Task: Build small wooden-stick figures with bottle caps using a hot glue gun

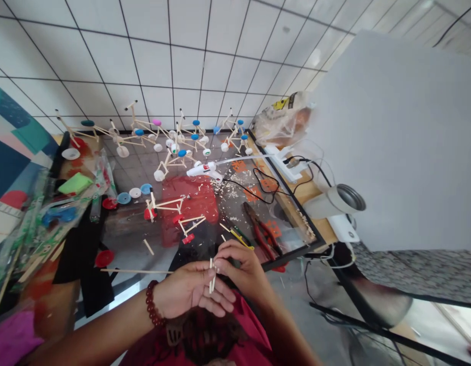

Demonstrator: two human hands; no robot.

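Note:
My left hand (pixel 193 290), with a red bead bracelet on its wrist, holds short pale wooden sticks (pixel 211 282) between thumb and fingers, its other fingers spread. My right hand (pixel 239 264) pinches at the upper part of the same sticks, touching them from the right. A small model bicycle (pixel 168 206) of sticks with red caps lies on the table just ahead, beside a red mat (pixel 208 198). Farther back stand several similar stick models with blue and white caps. A white glue gun (pixel 205 170) lies among wood shavings.
Red-handled pliers (pixel 263 231) and a yellow cutter (pixel 239 236) lie right of centre. A power strip (pixel 284 162) and a metal-lined cup (pixel 338 201) are along the right edge. Loose caps (pixel 135 193), a green sponge (pixel 75 183) and plastic-wrapped sticks sit at the left. A tiled wall rises behind.

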